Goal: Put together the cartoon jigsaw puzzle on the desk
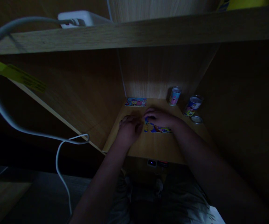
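Note:
A partly assembled cartoon jigsaw puzzle [160, 129] lies flat on the wooden desktop [155, 146], with gaps along its left end. My right hand [159, 117] reaches over its upper left part, thumb and fingertips bent together at the puzzle's edge; whatever is between them is too dark to make out. Just left of the puzzle, my left hand [129, 128] rests low over the desktop with its fingers curled. What it may hold is hidden under the fingers. Behind the hands lies a cartoon picture card [135, 102].
Two cartoon-printed cans, a slim one [174, 96] and a wider one [191, 107], stand at the back right beside a round lid [196, 119]. A wooden shelf [134, 33] crosses overhead, bearing a white adapter [76, 18]. Its white cable [6, 115] loops down the left side.

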`<state>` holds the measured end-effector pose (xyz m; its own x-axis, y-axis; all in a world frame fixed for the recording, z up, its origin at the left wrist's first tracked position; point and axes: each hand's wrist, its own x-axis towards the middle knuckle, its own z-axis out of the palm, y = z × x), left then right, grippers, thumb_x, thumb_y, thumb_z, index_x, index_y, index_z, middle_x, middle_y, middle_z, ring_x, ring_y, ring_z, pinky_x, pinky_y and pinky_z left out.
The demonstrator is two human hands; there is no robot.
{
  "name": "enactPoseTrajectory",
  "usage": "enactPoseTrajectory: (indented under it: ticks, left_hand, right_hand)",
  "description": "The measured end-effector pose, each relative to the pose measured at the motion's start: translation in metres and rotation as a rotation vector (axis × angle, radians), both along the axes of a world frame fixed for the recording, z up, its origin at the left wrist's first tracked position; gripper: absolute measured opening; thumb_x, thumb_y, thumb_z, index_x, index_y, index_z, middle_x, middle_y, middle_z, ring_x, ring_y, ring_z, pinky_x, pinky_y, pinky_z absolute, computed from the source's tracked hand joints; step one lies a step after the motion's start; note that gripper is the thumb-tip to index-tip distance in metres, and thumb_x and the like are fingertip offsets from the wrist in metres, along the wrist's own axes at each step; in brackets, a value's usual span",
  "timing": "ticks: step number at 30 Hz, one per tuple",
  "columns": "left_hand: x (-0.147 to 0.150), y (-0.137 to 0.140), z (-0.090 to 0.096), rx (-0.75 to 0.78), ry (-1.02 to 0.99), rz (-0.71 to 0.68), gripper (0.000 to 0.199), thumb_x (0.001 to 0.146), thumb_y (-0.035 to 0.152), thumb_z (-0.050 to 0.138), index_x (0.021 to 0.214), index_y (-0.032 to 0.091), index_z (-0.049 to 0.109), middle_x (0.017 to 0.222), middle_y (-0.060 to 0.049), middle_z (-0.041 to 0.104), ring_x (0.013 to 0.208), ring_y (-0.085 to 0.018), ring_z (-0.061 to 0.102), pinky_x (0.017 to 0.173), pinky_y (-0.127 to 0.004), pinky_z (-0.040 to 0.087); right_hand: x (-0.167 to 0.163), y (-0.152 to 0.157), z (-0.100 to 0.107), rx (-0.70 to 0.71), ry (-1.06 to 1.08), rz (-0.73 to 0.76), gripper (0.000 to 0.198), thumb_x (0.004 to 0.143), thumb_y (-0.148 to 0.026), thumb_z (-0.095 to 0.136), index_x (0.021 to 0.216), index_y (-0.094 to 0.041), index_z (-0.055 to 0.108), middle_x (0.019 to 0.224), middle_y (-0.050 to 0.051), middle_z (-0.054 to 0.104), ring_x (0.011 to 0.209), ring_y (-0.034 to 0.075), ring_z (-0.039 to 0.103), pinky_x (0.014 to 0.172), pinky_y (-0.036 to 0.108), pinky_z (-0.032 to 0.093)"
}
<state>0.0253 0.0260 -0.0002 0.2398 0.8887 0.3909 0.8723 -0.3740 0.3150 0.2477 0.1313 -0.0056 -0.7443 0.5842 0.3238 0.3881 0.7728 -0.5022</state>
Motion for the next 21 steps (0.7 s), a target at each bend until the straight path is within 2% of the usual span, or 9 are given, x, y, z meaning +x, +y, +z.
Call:
enactPoseTrajectory:
  ticks: [4, 10, 15, 21]
  left_hand:
    - [-0.001, -0.001, 0.000, 0.002, -0.060, -0.061, 0.011, 0.091, 0.023, 0.075, 0.098, 0.028, 0.082, 0.129, -0.006, 0.072, 0.129, -0.032, 0.058, 0.110, -0.050, 0.046]
    - [-0.003, -0.001, -0.002, 0.011, -0.085, -0.065, 0.026, 0.086, 0.008, 0.066, 0.099, 0.026, 0.080, 0.132, -0.008, 0.070, 0.130, -0.031, 0.058, 0.110, -0.050, 0.047]
    - [-0.004, 0.002, -0.005, 0.063, -0.106, -0.061, 0.027, 0.091, 0.011, 0.063, 0.111, 0.023, 0.077, 0.129, -0.009, 0.071, 0.126, -0.029, 0.060, 0.112, -0.048, 0.048]
    - [-0.002, 0.001, -0.004, 0.019, -0.047, 0.000, 0.019, 0.096, 0.025, 0.066, 0.113, 0.025, 0.075, 0.129, -0.009, 0.070, 0.126, -0.031, 0.059, 0.110, -0.049, 0.048]
  right_hand:
    - [0.001, 0.002, -0.003, 0.035, 0.007, -0.019, 0.025, 0.100, -0.021, 0.062, 0.117, -0.023, 0.080, 0.121, 0.011, 0.071, 0.119, 0.024, 0.063, 0.108, 0.044, 0.050]
    - [0.006, 0.009, -0.003, 0.057, 0.061, -0.026, 0.026, 0.105, -0.030, 0.056, 0.113, -0.022, 0.079, 0.112, 0.011, 0.074, 0.109, 0.022, 0.067, 0.102, 0.041, 0.052]
    - [0.008, 0.013, -0.003, 0.052, 0.069, -0.066, 0.030, 0.106, -0.035, 0.053, 0.106, -0.021, 0.080, 0.106, 0.010, 0.076, 0.106, 0.023, 0.067, 0.099, 0.041, 0.052]
    - [0.009, 0.011, 0.002, 0.022, 0.072, -0.130, 0.035, 0.106, -0.041, 0.051, 0.094, -0.022, 0.078, 0.094, 0.008, 0.075, 0.097, 0.024, 0.065, 0.094, 0.039, 0.051]
